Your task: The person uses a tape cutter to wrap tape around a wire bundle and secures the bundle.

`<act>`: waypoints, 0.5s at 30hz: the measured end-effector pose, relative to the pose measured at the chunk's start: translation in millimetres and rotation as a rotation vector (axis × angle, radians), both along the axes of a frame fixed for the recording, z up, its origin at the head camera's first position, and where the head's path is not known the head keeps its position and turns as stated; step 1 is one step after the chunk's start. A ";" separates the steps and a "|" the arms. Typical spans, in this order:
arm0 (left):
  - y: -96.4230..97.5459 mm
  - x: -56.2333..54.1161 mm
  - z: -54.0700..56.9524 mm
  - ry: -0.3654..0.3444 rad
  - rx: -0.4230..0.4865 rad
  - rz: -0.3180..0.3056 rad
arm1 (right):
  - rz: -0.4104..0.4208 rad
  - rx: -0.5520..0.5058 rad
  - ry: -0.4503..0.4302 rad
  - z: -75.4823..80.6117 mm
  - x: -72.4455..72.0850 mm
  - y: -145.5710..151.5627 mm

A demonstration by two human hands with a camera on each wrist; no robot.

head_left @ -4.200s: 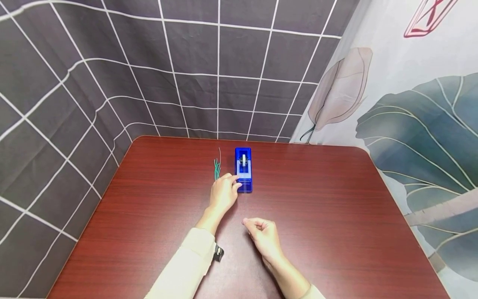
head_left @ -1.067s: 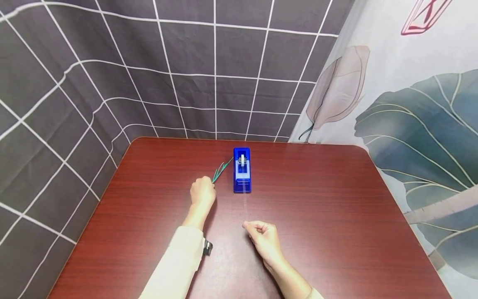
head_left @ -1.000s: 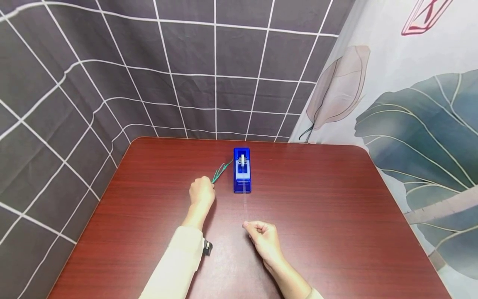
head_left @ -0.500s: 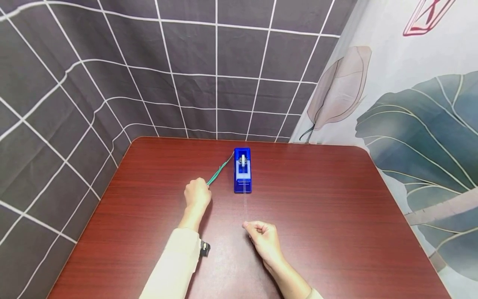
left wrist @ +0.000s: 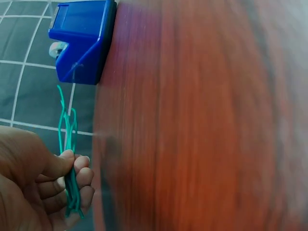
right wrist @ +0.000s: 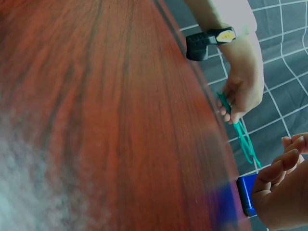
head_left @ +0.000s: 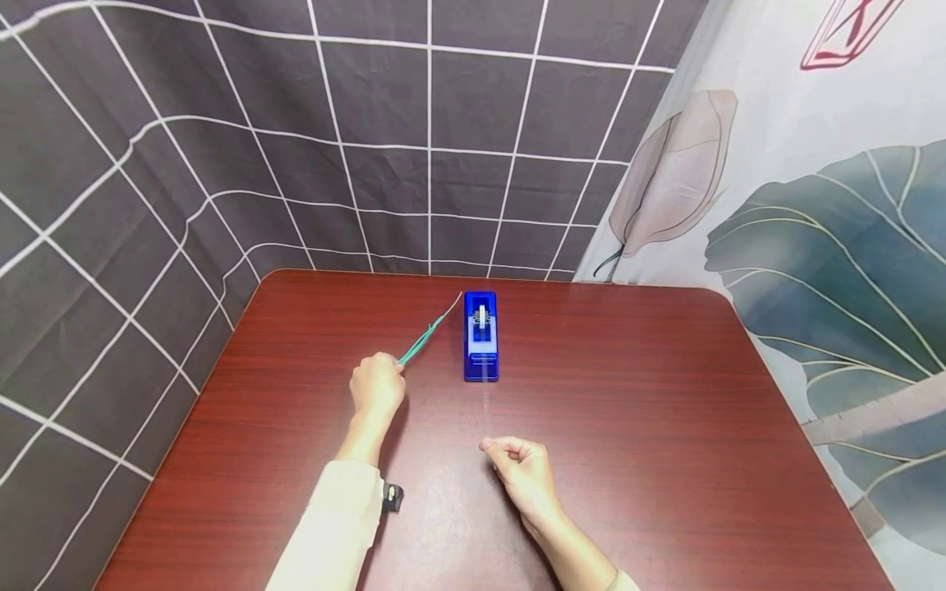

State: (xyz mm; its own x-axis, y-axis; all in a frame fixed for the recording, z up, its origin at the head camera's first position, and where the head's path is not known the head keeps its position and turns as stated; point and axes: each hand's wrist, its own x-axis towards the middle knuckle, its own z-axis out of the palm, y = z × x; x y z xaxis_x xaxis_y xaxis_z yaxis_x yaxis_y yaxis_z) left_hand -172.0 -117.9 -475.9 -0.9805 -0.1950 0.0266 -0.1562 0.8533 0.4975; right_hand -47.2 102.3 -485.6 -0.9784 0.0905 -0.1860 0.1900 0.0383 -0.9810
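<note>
A blue tape dispenser [head_left: 474,367] with a pale roll in it stands near the back of the table. A strip of clear tape [head_left: 485,402] runs from its front towards me. My right hand [head_left: 526,476] pinches the near end of that strip between thumb and fingers. Left of the dispenser, my left hand [head_left: 378,384] holds a folded bundle of green wire [head_left: 421,341], whose thin pale end points to the back. In the left wrist view the thumb and fingers pinch the green bundle [left wrist: 71,183] near its lower part.
The reddish-brown wooden table [head_left: 628,394] has rounded back corners. Behind it hangs a dark grey curtain [head_left: 384,98] with white grid lines. A pale curtain with leaf prints [head_left: 835,271] hangs at the right.
My left hand has left the dispenser's front, picked up the green wire bundle from the table and moved left and slightly towards me with it. The right hand stays nearly still.
</note>
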 end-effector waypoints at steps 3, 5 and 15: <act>-3.0 2.9 1.1 0.014 -0.003 -0.001 | 0.003 0.008 0.001 -1.4 -0.1 0.0; -4.1 4.5 2.0 0.019 -0.002 0.001 | 0.005 0.015 -0.001 -1.7 -0.3 0.0; -8.8 12.2 4.7 0.040 -0.005 -0.026 | 0.007 0.025 0.010 -1.5 0.6 -0.8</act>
